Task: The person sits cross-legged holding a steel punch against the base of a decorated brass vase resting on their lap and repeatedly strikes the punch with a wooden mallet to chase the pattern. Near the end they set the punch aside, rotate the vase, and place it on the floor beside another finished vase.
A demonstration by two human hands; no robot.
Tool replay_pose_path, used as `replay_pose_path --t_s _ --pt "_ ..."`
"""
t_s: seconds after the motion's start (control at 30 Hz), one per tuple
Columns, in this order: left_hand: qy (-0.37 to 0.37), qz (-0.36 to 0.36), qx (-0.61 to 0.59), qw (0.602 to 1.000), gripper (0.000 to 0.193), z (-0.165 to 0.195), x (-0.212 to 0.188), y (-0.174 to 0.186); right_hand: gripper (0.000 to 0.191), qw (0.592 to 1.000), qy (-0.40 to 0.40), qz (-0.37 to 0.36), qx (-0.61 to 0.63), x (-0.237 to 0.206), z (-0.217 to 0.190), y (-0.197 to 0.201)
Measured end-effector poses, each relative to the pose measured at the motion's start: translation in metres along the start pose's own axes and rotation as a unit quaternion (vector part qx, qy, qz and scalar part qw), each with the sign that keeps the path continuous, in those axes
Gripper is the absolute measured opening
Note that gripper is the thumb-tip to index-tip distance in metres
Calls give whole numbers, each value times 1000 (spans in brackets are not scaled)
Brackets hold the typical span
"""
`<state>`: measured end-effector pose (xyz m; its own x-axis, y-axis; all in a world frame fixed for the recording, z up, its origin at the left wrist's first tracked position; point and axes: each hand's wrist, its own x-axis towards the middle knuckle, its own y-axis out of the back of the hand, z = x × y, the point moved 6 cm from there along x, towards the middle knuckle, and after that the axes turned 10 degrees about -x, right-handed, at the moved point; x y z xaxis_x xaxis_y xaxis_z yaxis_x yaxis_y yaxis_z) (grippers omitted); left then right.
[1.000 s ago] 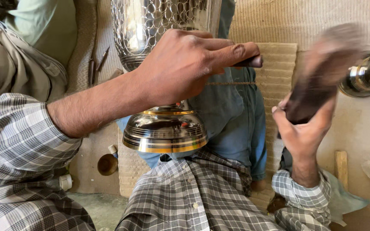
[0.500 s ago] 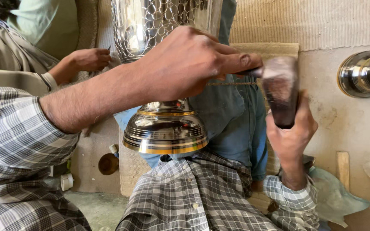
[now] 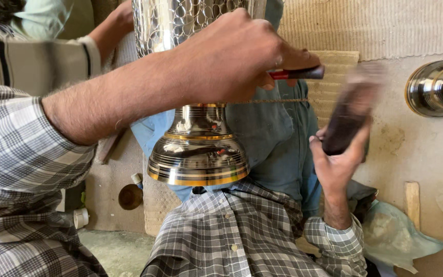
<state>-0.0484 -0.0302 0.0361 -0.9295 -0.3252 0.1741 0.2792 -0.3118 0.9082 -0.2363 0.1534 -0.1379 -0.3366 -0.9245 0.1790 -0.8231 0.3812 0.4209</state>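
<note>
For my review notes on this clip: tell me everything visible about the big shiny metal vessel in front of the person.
The polished silver-coloured metal vessel stands upright over the person's lap, its top cut off by the frame. Its upper body carries a net-like scale pattern; below, a narrow neck widens into a bell-shaped ribbed foot with gold-coloured bands. The surface is mirror-bright. The left hand rests against the patterned body, holding a slim red-and-black tool. The right hand, apart from the vessel, grips a blurred dark block.

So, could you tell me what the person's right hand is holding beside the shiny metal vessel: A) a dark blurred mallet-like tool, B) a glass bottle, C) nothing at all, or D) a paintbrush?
A: the right hand grips a dark mallet-like tool, blurred, just right of the metal vessel.
</note>
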Motion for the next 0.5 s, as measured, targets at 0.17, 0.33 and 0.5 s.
replay_pose_path --t_s 0.17,0.33,0.5 --pt "48 -98 16 994 65 -5 1 -10 103 989 21 52 140 3 -7 8" --pt "-7 6 -5 1000 58 4 -3 3 95 997 70 -18 11 15 -18 4" --pt "17 42 -2 999 59 8 -13 9 82 994 64 -34 -85 30 -23 11"
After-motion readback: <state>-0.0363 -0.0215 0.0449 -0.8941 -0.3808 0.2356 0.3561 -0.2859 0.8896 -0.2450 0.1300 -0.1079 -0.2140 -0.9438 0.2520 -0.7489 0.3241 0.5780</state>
